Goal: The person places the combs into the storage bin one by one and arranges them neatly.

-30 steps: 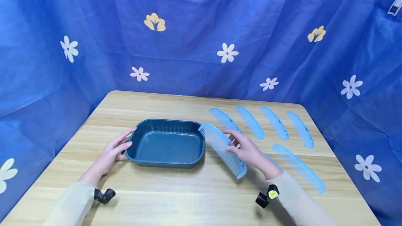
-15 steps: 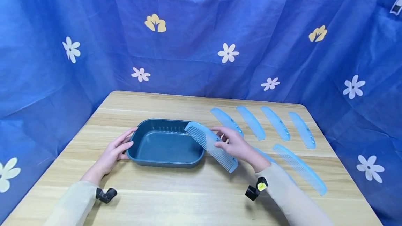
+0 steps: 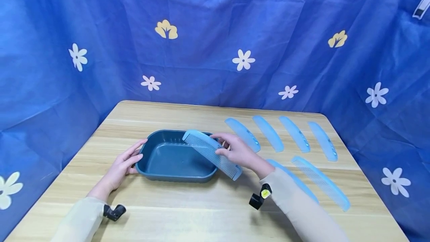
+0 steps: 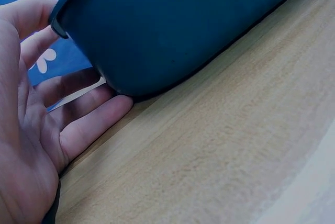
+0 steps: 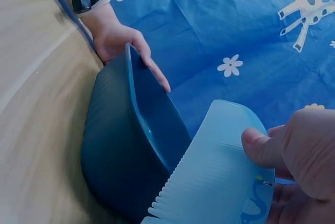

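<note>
A person's right hand [image 3: 240, 155] pinches a pale blue comb [image 3: 211, 152] between thumb and fingers, tilted over the right rim of a dark teal tub [image 3: 158, 173] on the counter [image 3: 188, 204]. The left hand [image 3: 121, 164], fingers straight, presses the tub's left end, apparently steadying it. Only the right wrist view shows the thumb [image 5: 261, 148] on the comb's spine. Six more combs [image 3: 295, 133] lie to the right.

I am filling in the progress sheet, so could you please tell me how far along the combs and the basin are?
Done: nothing yet; the dark blue basin is empty inside.
In hand: the right hand holds one light blue comb over the basin's right rim, while the left hand rests against its left end.
Left: four combs in a row and two more nearer the front lie on the table.
</note>
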`<state>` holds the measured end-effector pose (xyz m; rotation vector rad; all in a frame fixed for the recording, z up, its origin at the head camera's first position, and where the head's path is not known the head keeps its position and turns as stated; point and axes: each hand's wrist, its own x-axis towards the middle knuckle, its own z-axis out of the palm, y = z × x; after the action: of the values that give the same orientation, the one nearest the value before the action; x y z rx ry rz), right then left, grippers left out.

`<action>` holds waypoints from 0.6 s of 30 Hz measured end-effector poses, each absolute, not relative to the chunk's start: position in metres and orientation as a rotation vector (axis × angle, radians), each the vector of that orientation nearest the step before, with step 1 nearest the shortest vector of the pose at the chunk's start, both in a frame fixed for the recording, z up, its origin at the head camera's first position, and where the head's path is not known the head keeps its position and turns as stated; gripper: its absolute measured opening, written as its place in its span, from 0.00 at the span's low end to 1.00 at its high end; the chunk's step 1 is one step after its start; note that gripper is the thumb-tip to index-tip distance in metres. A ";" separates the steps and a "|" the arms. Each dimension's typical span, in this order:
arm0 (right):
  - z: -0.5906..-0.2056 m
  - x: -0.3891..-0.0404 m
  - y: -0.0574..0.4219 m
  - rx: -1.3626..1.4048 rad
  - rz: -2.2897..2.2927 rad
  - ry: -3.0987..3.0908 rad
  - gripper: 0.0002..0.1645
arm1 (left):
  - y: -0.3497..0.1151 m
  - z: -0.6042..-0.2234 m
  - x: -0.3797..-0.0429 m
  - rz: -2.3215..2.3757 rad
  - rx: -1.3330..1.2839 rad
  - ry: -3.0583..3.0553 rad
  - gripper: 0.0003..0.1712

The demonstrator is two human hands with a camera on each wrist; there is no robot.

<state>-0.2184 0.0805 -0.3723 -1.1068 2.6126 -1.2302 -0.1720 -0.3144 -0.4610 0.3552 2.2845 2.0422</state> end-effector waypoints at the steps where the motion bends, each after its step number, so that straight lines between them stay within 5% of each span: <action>1: -0.371 -0.219 0.078 -1.102 -1.225 2.611 0.27 | -0.314 -0.461 -0.172 2.047 0.361 2.282 0.29; 18: -0.368 -0.231 0.033 -1.124 -1.328 2.605 0.25 | -0.313 -0.462 -0.171 2.063 0.382 2.279 0.29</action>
<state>-0.2308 0.0329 -0.3677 -1.1243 2.6052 -1.3284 -0.1714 -0.3128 -0.4619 0.3821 2.2790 2.0629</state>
